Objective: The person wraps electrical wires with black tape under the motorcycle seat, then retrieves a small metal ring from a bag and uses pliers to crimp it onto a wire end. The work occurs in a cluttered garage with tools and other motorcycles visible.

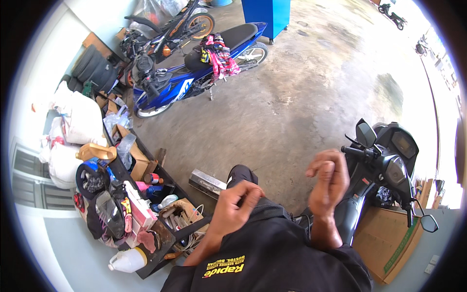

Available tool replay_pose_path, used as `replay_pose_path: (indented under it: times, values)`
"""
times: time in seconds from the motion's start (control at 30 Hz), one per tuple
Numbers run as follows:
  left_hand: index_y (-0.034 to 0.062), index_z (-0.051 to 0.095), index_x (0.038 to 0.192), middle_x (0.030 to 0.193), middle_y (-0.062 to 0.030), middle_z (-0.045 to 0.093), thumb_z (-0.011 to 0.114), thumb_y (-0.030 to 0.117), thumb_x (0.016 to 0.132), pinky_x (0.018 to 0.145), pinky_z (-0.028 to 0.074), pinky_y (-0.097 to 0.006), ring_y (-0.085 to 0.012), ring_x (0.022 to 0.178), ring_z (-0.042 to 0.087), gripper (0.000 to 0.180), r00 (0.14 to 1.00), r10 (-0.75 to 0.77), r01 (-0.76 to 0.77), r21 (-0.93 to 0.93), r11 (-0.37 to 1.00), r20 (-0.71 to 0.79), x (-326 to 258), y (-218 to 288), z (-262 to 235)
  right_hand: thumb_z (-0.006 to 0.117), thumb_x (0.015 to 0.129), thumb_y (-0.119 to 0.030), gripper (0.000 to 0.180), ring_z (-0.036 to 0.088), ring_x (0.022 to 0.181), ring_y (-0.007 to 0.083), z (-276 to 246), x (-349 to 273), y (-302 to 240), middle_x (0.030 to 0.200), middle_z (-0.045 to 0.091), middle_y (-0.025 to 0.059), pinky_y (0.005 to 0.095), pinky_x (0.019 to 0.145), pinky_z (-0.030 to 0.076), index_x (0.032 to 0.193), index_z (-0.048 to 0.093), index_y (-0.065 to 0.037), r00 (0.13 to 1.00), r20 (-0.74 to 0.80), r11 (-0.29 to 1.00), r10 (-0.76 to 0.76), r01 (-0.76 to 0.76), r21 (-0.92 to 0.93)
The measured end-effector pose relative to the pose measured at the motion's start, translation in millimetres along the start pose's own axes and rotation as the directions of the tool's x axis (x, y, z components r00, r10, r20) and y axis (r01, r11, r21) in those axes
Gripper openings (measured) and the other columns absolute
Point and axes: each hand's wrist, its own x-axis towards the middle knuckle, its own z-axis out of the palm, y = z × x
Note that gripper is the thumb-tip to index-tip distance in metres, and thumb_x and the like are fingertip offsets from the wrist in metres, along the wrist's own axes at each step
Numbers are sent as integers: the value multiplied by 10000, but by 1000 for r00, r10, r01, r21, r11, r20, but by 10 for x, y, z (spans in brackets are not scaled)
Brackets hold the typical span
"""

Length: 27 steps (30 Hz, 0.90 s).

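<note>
My left hand [236,208] is raised over my lap, its fingers curled in and the thumb pressed against them. Nothing shows sticking out of it. Farther right, my right hand [329,181] is held up with its fingers bent over toward the thumb, and I see nothing in it. It is close to the handlebar grip of a dark motorcycle [349,221], though I cannot tell that they touch. The two hands are well apart. Below them are my dark shirt [272,253] and bent knee [242,174].
On the left stands a cluttered dark bench [170,236] with bottles, boxes and cables. A silver metal piece [206,181] lies beside my knee. Ahead are a blue motorcycle [182,87] with a pink cloth [221,62] on it and a blue cabinet [266,18]. A cardboard box [382,243] leans at right.
</note>
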Motion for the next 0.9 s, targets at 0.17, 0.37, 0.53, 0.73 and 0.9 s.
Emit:
replay_pose_path:
  times: [0.17, 0.37, 0.53, 0.73, 0.9]
  values:
    - [9, 684, 1332, 1075, -14, 702, 556, 149, 1192, 797, 486, -239, -64, 843, 563, 236, 994, -72, 40, -360, 932, -77, 735, -400, -205, 763, 1092, -290, 463, 804, 862, 367, 319, 660, -322, 1042, 776, 327, 410, 770, 669, 1112, 774, 173, 790, 396, 608, -467, -38, 793]
    - [-22, 681, 1350, 956, -25, 680, 549, 164, 1186, 797, 504, -265, -71, 831, 534, 281, 995, -92, 68, -391, 918, -44, 2114, -533, -426, 836, 1003, -34, 154, 794, 749, 290, 1066, 1298, 175, 939, 791, 273, 288, 608, 632, 1051, 793, 106, 842, 365, 268, -398, -274, 924]
    - [-1, 675, 1355, 964, -48, 737, 602, 127, 1167, 756, 502, -244, -62, 819, 601, 238, 989, -92, 24, -484, 875, -118, 3156, -698, -796, 820, 1027, -77, 238, 808, 847, 338, 1412, 2452, 707, 1021, 786, 305, 376, 757, 660, 1086, 783, 150, 661, 611, 355, -436, -497, 792]
    - [20, 726, 1238, 984, -29, 754, 674, 143, 1143, 720, 508, -226, -45, 860, 663, 164, 987, -145, 102, -428, 898, -68, 4310, -700, -1045, 773, 1072, -117, 165, 767, 877, 132, 1492, 3657, 1725, 968, 815, 78, 284, 825, 591, 1090, 767, 47, 865, 194, 886, 463, -447, -119]
    - [17, 752, 1127, 851, 3, 733, 765, 194, 1099, 686, 491, -217, -43, 768, 663, 179, 994, -104, 94, -293, 951, -20, 5276, -608, -845, 746, 1099, -121, 197, 761, 885, 133, 1285, 4283, 2346, 1035, 827, 119, 286, 803, 606, 1128, 762, 73, 829, 212, 853, 517, -519, -52]
